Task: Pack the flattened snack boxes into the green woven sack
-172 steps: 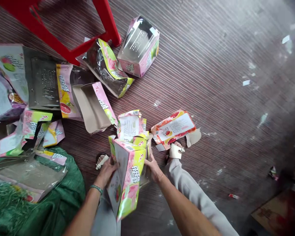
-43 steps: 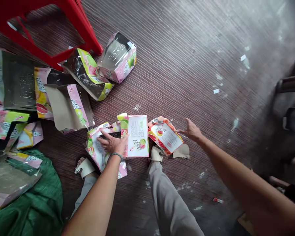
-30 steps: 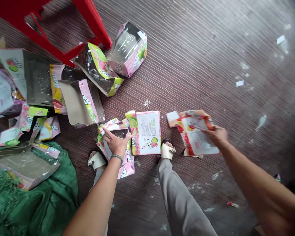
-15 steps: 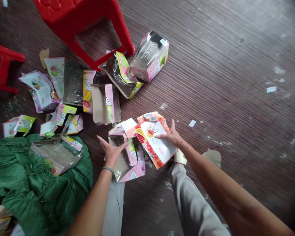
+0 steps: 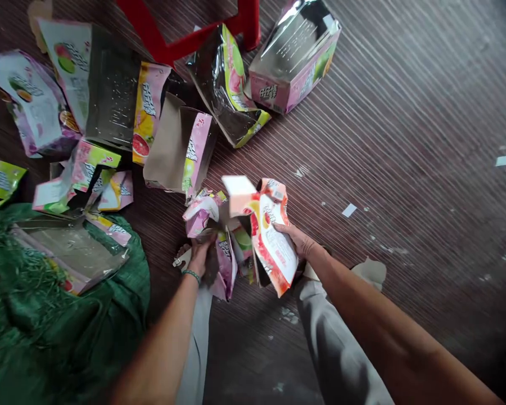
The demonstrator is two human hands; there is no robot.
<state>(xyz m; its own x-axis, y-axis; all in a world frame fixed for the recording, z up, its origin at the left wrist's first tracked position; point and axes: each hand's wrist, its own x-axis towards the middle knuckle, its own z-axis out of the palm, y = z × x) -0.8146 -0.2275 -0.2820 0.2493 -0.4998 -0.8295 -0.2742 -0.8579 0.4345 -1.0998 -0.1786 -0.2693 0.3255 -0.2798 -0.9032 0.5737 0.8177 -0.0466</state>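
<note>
Both hands squeeze a bundle of flattened cartons [image 5: 236, 236] upright between them, just above the floor in front of my feet. My left hand [image 5: 202, 253] grips the pink and green cartons on the bundle's left side. My right hand [image 5: 297, 242] presses against the orange and white carton [image 5: 272, 247] on its right side, fingers curled round the edge. A green bracelet sits on my left wrist.
Several opened pink, green and silver-lined cartons [image 5: 181, 149] lie scattered at the upper left, near a red stool's legs [image 5: 248, 22]. An open box [image 5: 293, 56] stands by it. A green sack [image 5: 46, 315] holding flattened cartons fills the lower left. Paper scraps dot the brown ribbed floor [image 5: 405, 140].
My right hand picked up the orange carton and brought it left onto the pile. Both hands then closed on the stack and tipped it up off the floor.
</note>
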